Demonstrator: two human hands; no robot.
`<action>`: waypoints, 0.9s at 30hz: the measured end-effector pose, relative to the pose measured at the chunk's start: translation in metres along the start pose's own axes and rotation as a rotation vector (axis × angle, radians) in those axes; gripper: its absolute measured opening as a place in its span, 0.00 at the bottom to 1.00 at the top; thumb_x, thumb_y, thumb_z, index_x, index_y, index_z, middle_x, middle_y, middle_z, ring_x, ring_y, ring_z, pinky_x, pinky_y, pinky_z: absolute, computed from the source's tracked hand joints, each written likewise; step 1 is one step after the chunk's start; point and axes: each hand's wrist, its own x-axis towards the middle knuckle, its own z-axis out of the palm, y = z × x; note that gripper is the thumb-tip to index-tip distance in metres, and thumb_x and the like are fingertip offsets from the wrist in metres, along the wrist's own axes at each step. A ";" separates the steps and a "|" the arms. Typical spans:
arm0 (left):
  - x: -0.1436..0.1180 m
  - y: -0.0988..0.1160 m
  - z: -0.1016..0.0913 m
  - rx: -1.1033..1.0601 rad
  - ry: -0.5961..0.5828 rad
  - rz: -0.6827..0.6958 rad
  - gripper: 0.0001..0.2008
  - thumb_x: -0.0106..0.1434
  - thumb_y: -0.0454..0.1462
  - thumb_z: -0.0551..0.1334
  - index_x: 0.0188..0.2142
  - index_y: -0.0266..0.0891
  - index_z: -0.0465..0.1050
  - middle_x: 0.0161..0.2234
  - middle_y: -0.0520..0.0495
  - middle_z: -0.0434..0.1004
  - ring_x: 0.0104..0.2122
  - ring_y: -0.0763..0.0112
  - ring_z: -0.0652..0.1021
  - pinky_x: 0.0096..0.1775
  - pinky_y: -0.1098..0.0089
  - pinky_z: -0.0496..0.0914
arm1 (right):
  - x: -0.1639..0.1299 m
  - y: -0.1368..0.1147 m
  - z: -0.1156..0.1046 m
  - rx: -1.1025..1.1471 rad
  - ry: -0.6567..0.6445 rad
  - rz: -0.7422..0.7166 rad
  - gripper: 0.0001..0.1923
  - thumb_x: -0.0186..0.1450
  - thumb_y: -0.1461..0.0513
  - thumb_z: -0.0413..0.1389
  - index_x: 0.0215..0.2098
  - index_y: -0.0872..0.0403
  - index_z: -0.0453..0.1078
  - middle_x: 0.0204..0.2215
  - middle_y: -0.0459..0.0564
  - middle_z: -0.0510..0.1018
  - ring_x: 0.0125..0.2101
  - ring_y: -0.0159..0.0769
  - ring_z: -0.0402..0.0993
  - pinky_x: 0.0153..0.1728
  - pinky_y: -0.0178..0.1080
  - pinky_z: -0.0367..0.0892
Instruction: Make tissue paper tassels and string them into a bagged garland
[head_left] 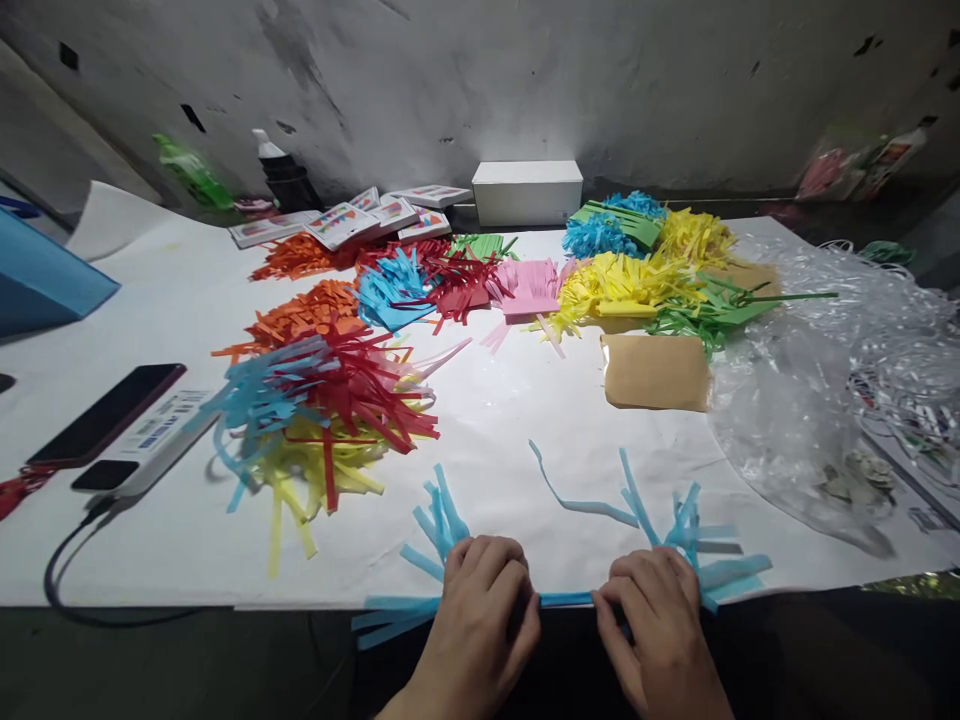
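The left hand [487, 605] and right hand [654, 620], both curled nearly closed, pinch the blue fringed paper [567, 600] stretched between them, apparently to hold its narrow middle straight while loose strips [397, 605] splay beyond either hand.

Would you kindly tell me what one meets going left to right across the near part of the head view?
White device, fringed paper pile, left hand, narrow blue paper between the hands, right hand, clear plastic.

- Left hand [486, 600]: bare, fingers slim, at near edge of white tabletop [517, 420]
- Right hand [654, 608]: likewise bare, at same edge
- Wrists [429, 690]: both uncovered
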 end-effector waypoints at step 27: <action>0.027 0.041 0.017 -1.522 -0.470 -0.515 0.17 0.45 0.43 0.79 0.25 0.34 0.78 0.27 0.48 0.76 0.30 0.71 0.74 0.36 0.71 0.65 | 0.015 -0.013 -0.038 0.169 0.261 -0.224 0.08 0.66 0.71 0.55 0.35 0.52 0.69 0.24 0.41 0.78 0.26 0.32 0.76 0.52 0.46 0.63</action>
